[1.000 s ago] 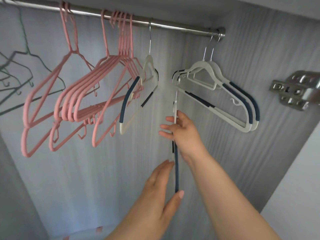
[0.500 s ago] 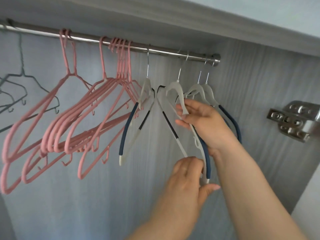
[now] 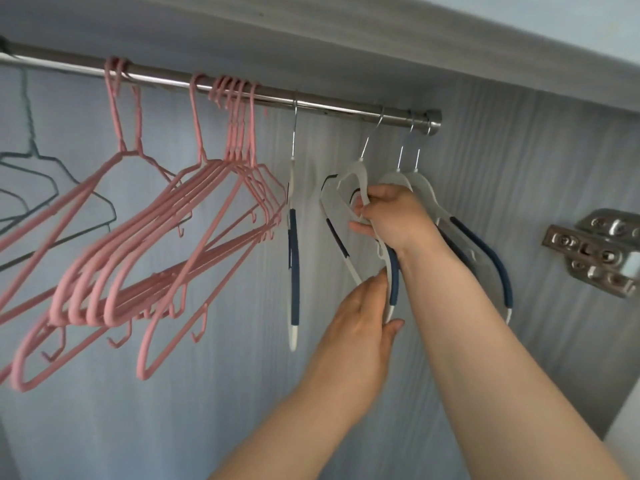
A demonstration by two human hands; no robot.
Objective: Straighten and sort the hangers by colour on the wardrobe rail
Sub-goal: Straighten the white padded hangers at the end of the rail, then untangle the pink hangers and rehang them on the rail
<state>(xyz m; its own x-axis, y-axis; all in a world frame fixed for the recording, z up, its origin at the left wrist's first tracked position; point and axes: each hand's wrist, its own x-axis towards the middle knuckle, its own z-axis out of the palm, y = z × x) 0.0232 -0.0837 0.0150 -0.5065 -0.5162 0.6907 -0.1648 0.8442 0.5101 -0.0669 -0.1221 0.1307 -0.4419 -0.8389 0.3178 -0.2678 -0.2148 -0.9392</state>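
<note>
Right hand (image 3: 394, 216): my fingers are curled round the upper shoulder of a white hanger (image 3: 353, 176) with dark blue grip strips, just below its neck. Thumb and fingers are clamped on the plastic.

Left hand (image 3: 360, 317): raised from below, it holds the lower end of the same hanger's arm between thumb and fingers, where the blue strip gives way to the white tip.

Position of the white hanger: its metal hook slants up to the rail (image 3: 311, 106) and sits over it, near the rail's right end. The body hangs turned at an angle, so both arms show.

Other items on the rail, left to right:

1. Dark wire hangers (image 3: 34, 161), at the far left, partly out of frame.
2. Pink hangers (image 3: 221, 202). Some hooks are spaced out and the rest are bunched tight. The bodies overlap and lie at differing angles.
3. Lone white hanger (image 3: 293, 271), seen edge-on and hanging straight down, just beside the pink bunch and apart from the one I hold.
4. Pair of white hangers (image 3: 424, 187), close together at the rail's right end, behind my right hand and forearm and partly hidden by them.

Fixed parts: a metal hinge (image 3: 595, 251) is mounted on the side wall to the right, well apart from the rail. A grey wood-grain back panel (image 3: 173, 410) stands behind everything.
</note>
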